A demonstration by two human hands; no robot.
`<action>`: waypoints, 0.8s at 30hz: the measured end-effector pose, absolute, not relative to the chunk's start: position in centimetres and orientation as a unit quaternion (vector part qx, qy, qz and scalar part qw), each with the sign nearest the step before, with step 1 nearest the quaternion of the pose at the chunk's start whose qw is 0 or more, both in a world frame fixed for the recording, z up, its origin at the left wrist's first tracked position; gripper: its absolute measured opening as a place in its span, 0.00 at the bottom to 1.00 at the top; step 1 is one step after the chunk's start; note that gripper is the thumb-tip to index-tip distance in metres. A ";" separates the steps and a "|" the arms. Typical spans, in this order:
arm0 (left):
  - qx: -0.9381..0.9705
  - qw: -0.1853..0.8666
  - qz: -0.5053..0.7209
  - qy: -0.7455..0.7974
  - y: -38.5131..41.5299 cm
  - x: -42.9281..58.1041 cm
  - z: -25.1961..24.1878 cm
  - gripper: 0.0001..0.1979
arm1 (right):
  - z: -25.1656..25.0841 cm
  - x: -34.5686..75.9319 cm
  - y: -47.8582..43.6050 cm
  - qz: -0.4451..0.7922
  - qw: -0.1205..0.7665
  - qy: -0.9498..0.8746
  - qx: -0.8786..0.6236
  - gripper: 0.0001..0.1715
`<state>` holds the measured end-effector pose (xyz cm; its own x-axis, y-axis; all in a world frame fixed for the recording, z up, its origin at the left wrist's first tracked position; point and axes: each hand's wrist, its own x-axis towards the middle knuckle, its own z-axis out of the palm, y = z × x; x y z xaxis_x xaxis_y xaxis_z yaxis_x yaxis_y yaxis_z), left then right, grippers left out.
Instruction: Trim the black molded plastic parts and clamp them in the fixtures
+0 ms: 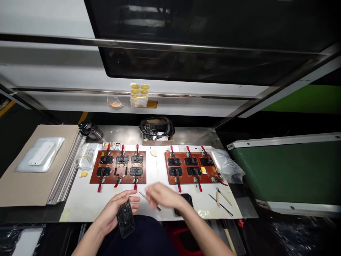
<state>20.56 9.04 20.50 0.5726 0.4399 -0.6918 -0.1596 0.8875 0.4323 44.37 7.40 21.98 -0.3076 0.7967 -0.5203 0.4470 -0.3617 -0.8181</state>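
My left hand (113, 211) holds a black rectangular plastic part (125, 220) at the table's front edge, its fingers around the part's upper end. Right of it, my right hand (158, 195) is blurred by motion over a thin metal tool (144, 196) on the white sheet; whether it grips anything is unclear. Beyond the hands lie two reddish-brown fixture boards, one on the left (112, 179) and one on the right (186, 178), with red-handled clamps over several black parts. Another black part (187, 199) lies partly behind my right forearm.
Pliers (218, 197) and a thin tool (225, 209) lie at the right. A box (158, 142) stands at the back, a glass jug (92, 131) at the back left. Cardboard sheets (34, 188) are stacked left; a plastic bag (229, 165) sits right.
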 end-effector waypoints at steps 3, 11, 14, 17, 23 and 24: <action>0.128 0.876 0.230 0.404 7.7 20.0 20.9 0.18 | 20.8 48.3 14.2 0.443 0.220 -0.494 -0.715 0.36; 0.151 0.849 0.255 0.437 5.0 18.9 21.4 0.21 | 12.6 48.8 14.9 0.423 0.083 -0.492 -0.756 0.22; 0.138 0.824 0.254 0.488 4.6 17.7 21.1 0.20 | 8.6 44.8 7.9 0.449 -0.012 -0.515 -0.729 0.14; 0.135 0.814 0.252 0.506 4.1 17.5 21.3 0.20 | 5.7 41.5 3.3 0.434 -0.051 -0.538 -0.721 0.15; 0.173 0.805 0.242 0.513 3.7 18.9 22.3 0.22 | 4.4 40.6 1.8 0.436 -0.017 -0.575 -0.692 0.11; 0.191 0.797 0.243 0.519 3.7 19.0 22.5 0.22 | 4.9 41.1 1.6 0.440 -0.002 -0.580 -0.686 0.09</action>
